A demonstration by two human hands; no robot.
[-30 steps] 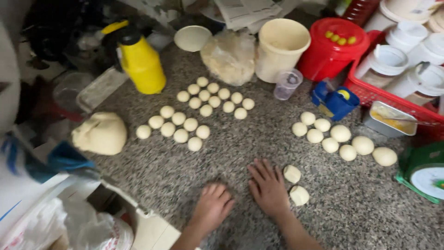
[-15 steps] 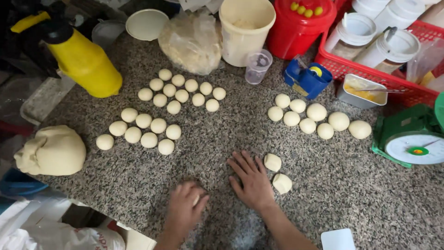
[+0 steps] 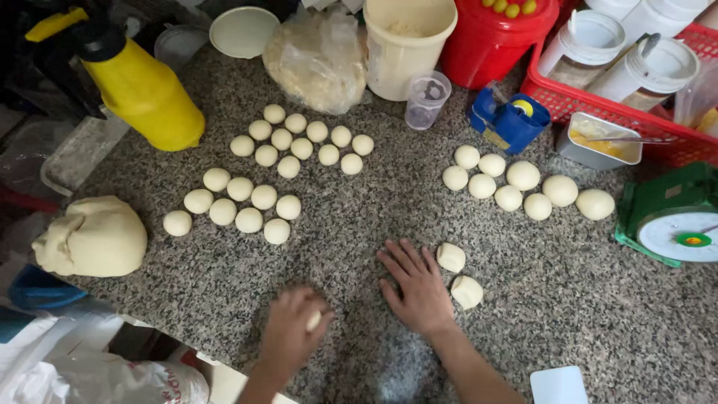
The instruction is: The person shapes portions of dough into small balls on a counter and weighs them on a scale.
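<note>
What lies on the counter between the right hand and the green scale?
In the head view, two rough dough pieces lie beside the right hand; from there to the green scale the granite counter is bare.

Two bare forearms, no sleeves in view, rising from below the speckled grey worktop [image 3: 523, 299]. Left hand [image 3: 290, 333] without ring, watch or glove, slightly blurred. Right hand [image 3: 416, 284] likewise unadorned, nails short and plain. No bracelet or band on either wrist. Nothing else of clothing visible.

Even soft light, sharp; left hand [image 3: 290, 333] motion-blurred.
</note>
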